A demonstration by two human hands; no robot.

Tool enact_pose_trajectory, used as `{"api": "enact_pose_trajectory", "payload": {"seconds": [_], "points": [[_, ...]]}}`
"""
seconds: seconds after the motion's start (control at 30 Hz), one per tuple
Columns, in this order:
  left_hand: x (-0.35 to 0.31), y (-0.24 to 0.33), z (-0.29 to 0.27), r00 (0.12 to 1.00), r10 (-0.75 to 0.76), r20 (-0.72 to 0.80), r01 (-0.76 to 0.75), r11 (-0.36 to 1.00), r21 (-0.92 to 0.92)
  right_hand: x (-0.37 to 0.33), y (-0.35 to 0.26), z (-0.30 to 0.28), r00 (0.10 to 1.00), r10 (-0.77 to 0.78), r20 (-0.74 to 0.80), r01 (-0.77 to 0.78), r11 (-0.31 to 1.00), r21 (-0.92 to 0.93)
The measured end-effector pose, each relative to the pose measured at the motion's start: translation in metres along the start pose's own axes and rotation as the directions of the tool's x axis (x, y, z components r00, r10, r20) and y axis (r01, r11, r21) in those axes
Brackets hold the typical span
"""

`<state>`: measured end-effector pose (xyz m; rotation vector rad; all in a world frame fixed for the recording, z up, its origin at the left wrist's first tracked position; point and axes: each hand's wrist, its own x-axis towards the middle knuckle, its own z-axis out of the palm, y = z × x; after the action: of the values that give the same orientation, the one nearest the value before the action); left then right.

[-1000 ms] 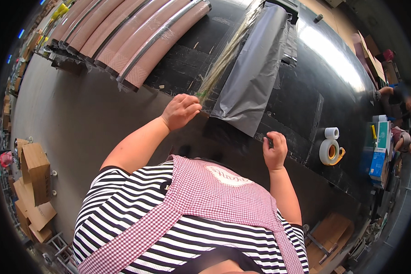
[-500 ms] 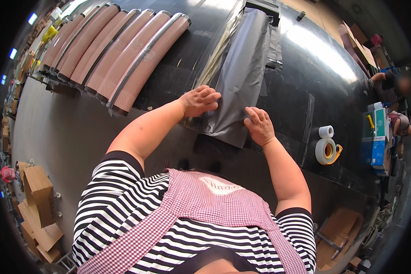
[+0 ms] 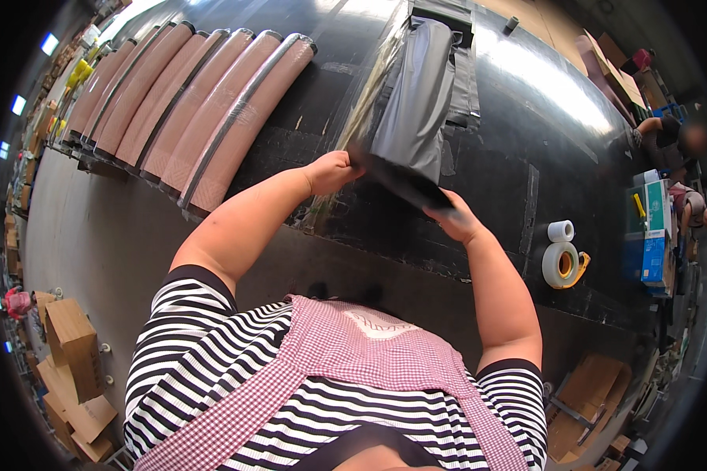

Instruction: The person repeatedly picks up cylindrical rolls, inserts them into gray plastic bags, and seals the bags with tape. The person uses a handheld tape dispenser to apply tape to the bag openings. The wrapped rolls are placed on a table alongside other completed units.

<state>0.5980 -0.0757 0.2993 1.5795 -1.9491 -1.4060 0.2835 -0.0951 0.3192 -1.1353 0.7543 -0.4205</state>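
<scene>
A long grey plastic bag (image 3: 419,102) lies lengthwise on the black table, its near end lifted and blurred by motion. My left hand (image 3: 334,173) is closed on the left corner of that end. At the right corner, my right hand (image 3: 457,218) pinches the edge between thumb and fingers. Between the hands the raised end shows as a dark band, like the bag's mouth. Clear plastic film (image 3: 367,98) runs along the bag's left side. More dark plastic sheeting (image 3: 463,86) lies under its right side.
Several pink rolled mats (image 3: 247,118) in clear wrap lie side by side at the table's left. To the right are a white roll (image 3: 560,231) and a tape roll (image 3: 561,265) on a yellow dispenser. Boxes (image 3: 653,243) and another person (image 3: 668,137) are at the far right.
Both hands have closed on the near end of the grey bag. That end, which lay flat and hung toward me, is now raised and drawn back, with its dark edge showing.
</scene>
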Motion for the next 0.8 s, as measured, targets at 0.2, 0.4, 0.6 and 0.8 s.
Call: {"api": "enact_pose_trajectory", "payload": {"seconds": [0.2, 0.4, 0.6, 0.8], "points": [[-0.041, -0.014, 0.051, 0.992, 0.065, 0.104, 0.026, 0.718, -0.696, -0.04, 0.033, -0.004, 0.934, 0.328, -0.143, -0.306, 0.939, 0.154], [-0.057, 0.018, 0.059, 0.947, -0.003, -0.322, -0.25, 0.623, -0.741, -0.047, 0.032, 0.022, 0.953, -0.024, -0.302, 0.05, 0.996, 0.079], [-0.013, 0.03, 0.055, 0.871, -0.091, -0.482, -0.332, 0.614, -0.716, -0.017, 0.001, 0.022, 0.836, -0.215, -0.506, 0.304, 0.948, 0.099], [0.011, 0.048, 0.053, 0.796, -0.218, -0.564, -0.217, 0.767, -0.603, 0.02, 0.017, 0.0, 0.693, -0.158, -0.704, 0.214, 0.977, -0.008]]}}
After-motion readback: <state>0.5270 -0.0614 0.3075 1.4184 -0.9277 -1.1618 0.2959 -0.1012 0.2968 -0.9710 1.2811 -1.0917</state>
